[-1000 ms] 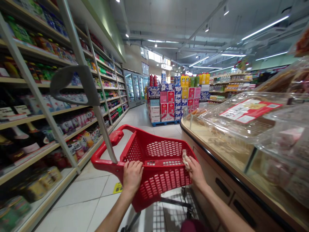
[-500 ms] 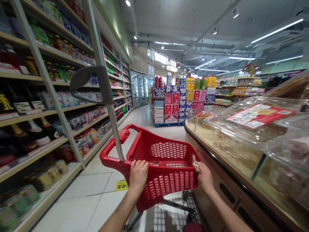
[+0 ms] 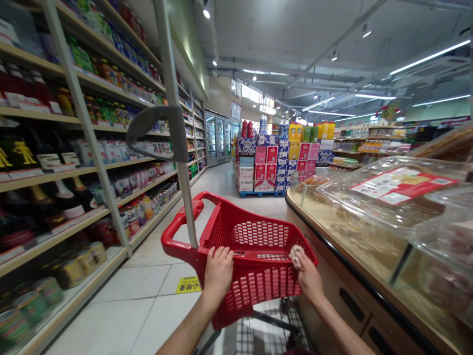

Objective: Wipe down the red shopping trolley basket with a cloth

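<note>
A red shopping cart (image 3: 254, 291) with a perforated plastic basket stands in front of me, its push handle at the left end. My left hand (image 3: 219, 268) is wrapped over the near rim of the basket, close to the handle end. In my right hand (image 3: 308, 276) is a crumpled whitish cloth (image 3: 296, 256), held at the inner side of the basket near its right end. A metal pole with a grey plastic grip (image 3: 179, 133) rises from the handle end of the cart.
Shelves (image 3: 88, 170) of bottles and cans line the left side. A display counter (image 3: 332, 241) with clear plastic food boxes (image 3: 402, 185) runs close along the right. Stacked drink cartons (image 3: 266, 170) stand ahead on a blue pallet. A yellow sticker (image 3: 187, 284) lies on the tiled floor (image 3: 136, 291).
My right hand has moved the cloth from the right end rim leftward along the inside of the basket. My left hand stays on the near rim. The view has shifted slightly.
</note>
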`<state>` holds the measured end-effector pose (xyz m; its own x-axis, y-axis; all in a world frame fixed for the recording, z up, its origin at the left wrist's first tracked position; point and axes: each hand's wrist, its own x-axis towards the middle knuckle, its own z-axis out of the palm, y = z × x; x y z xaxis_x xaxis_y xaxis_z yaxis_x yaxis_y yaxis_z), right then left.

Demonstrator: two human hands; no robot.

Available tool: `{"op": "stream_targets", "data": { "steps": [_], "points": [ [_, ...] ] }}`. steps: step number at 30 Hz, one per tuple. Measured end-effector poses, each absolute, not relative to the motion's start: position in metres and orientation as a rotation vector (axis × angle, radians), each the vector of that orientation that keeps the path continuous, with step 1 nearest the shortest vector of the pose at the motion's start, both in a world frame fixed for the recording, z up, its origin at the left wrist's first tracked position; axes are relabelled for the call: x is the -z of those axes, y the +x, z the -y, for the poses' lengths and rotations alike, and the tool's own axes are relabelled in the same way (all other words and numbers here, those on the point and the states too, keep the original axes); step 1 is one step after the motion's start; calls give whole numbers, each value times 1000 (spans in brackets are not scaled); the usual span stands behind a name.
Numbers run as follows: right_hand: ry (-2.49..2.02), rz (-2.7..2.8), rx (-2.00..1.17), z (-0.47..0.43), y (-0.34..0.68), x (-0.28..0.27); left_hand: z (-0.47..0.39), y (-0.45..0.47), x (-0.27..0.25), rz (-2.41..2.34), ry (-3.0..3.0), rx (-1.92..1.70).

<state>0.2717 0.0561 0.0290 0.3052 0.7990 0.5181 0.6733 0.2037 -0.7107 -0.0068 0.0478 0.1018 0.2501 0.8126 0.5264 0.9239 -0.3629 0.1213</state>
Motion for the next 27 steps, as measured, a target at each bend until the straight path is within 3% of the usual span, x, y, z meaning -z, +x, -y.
{"op": "stream_targets", "data": {
  "steps": [3, 5, 9, 12, 15, 19, 21, 24, 27],
  "points": [
    [-1287, 1395, -595, -44, 241, -62, -45, 0, -121, 1722, -2474, 1018],
    [-1125, 1392, -868, -35, 211, -90, -43, 3, -135, 1794, -2650, 1378],
    [-972, 1273, -1118, -28, 176, -127, -35, 13, -142, 2046, -3070, 1971],
    [-989, 1089, -1026, -38, 163, -127, -27, 25, -128, 2257, -2940, 2177],
    [-1066, 914, -820, -47, 137, -112, -23, 34, -119, 2124, -2628, 2387],
    [-995, 1273, -503, -40, 92, -95, -16, 18, -129, 1873, -2454, 2713],
    [-871, 1524, -348, -35, 79, -95, -9, -2, -140, 1772, -2674, 2568],
    [-813, 1674, -284, -37, 75, -105, -8, -37, -162, 1826, -3029, 1841],
    [-850, 1669, -332, -48, 79, -128, -26, -71, -185, 2172, -2570, 1409]
  ]
}}
